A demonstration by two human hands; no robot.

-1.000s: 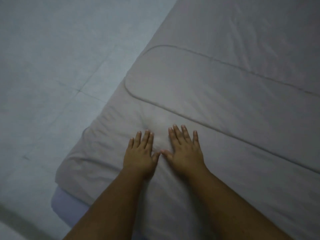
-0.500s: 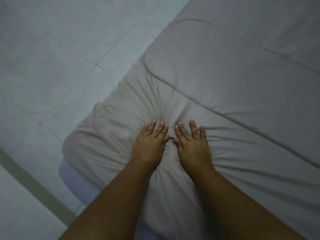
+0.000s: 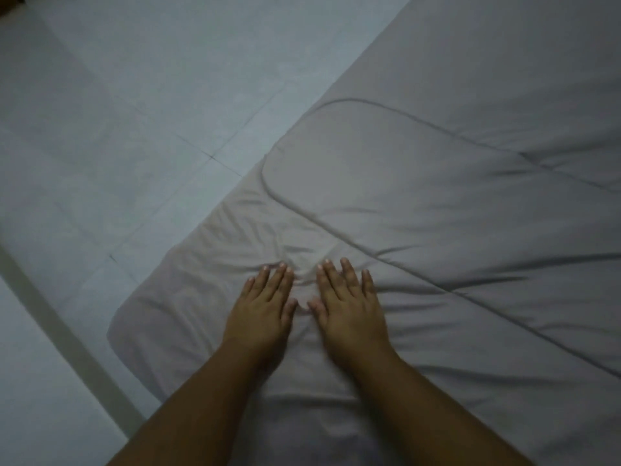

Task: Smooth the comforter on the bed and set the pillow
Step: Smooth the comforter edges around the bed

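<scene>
A pale grey comforter (image 3: 437, 203) with a stitched seam line covers the bed and fills the right side of the head view. Its near corner lies at the lower left, bunched into small wrinkles. My left hand (image 3: 265, 311) and my right hand (image 3: 349, 307) press flat on the comforter side by side near that corner, fingers straight, thumbs almost touching. Creases fan out from my fingertips toward the corner and to the right. No pillow is in view.
A light tiled floor (image 3: 134, 112) lies to the left of the bed. A darker strip (image 3: 67, 331) crosses the floor at the lower left. A dark object (image 3: 10, 3) shows in the top left corner.
Both hands went from fingers drawn together to lying flatter and slightly apart on the comforter. The wrinkles now spread beyond my fingertips toward the corner. The view shifted.
</scene>
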